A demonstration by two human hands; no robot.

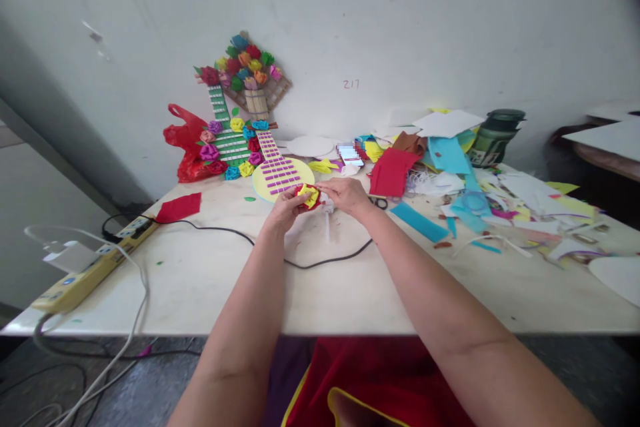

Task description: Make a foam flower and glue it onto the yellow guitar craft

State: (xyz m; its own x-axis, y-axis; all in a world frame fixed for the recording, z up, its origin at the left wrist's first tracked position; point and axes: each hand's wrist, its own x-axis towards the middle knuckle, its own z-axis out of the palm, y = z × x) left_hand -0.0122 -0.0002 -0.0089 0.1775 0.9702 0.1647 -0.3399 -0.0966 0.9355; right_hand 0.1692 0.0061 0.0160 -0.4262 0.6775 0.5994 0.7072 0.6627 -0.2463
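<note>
My left hand grips a small red and yellow paper flower above the middle of the table. At the flower's right edge, the fingers of my right hand are pinched together on its red rim; the exact contact is too small to see clearly. Just below sits a slim white object, partly hidden and blurred, perhaps a glue gun. Behind my hands lies a round yellow board with a neck and rows of purple strips, shaped like a guitar.
Paper flowers and a green strip-covered piece lean on the wall. A red bag, red paper and power strip lie left. A black cable crosses the front. Scissors, paper scraps and a bottle are right.
</note>
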